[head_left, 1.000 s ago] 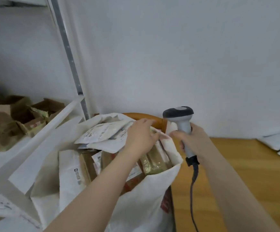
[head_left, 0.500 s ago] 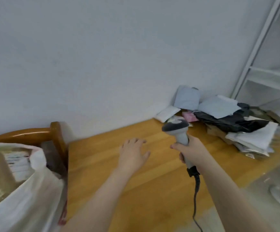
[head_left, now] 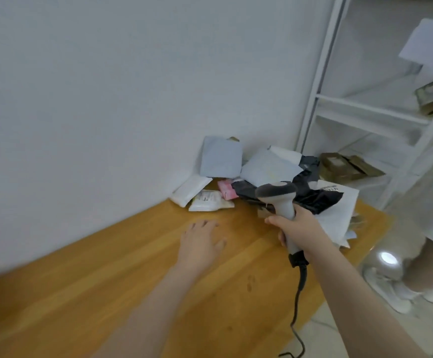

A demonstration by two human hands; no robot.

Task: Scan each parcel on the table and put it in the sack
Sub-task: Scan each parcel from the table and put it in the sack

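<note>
You are gripping the scanner (head_left: 277, 196) by its handle in your right hand (head_left: 299, 228), fingers wrapped around it, its cable (head_left: 299, 288) hanging down past the table (head_left: 94, 293) edge. Your left hand (head_left: 201, 241) is stretching out palm-down over the wood, fingers loosely spread and holding nothing; whether it is touching the top is unclear. The parcels (head_left: 267, 167) are lying heaped at the table's far end against the wall, just behind the scanner's head.

Smooth wooden table (head_left: 107, 293), glossy black plastic parcel (head_left: 313, 200), white metal shelving (head_left: 365, 104).
</note>
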